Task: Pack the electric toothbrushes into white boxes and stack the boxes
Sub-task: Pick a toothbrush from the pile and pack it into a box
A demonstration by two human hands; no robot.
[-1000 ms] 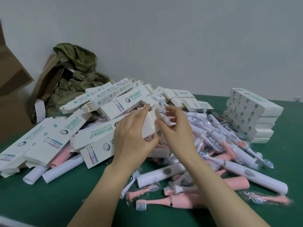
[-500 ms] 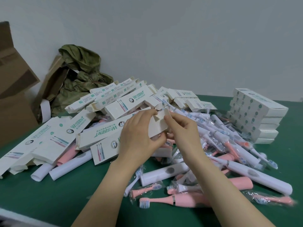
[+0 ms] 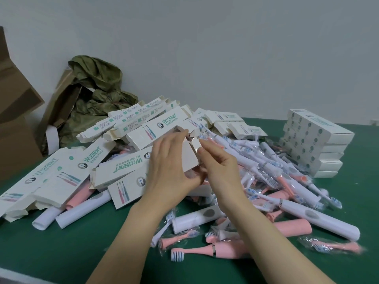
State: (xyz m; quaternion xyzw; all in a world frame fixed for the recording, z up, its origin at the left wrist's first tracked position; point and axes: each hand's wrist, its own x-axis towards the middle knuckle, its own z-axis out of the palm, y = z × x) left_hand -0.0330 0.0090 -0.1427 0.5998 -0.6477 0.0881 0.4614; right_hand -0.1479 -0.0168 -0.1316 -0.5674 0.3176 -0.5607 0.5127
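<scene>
While the left hand [image 3: 170, 167] grips a white box [image 3: 189, 158] above the middle of the heap, its fingers [image 3: 174, 138] are curled over the upper face and the thumb is tucked against the lower edge. On the right hand [image 3: 222, 171], thumb and forefinger are closed in a pinch on the small end flap of the same box. The other fingers are loosely bent and hold nothing. The end of the box nearest the right hand is open, with the flap raised. Whether a toothbrush is inside cannot be determined.

The held box is off the green desk [image 3: 61, 253], above a heap of printed cartons [image 3: 127, 167]. These lie at mixed angles to the left of and behind the hands, and several have open ends. Two white handles [image 3: 82, 212] lie on the desk at the near left edge of that heap.

Loose stock lies to the right of and in front of the hands:
- a long white toothbrush [image 3: 328, 222] lies nearest the right edge;
- a pink toothbrush [image 3: 225, 248] lies beneath the right forearm;
- many wrapped brush heads [image 3: 256, 160] are tangled between them.

The finished stack [image 3: 315, 144] consists of closed white boxes laid flat, several high. It stands at the far right of the desk, well apart from both hands.

At the rear left, a crumpled olive-green cloth [image 3: 98, 95] rests against the wall. A brown cardboard carton [image 3: 14, 119] stands at the left edge.
</scene>
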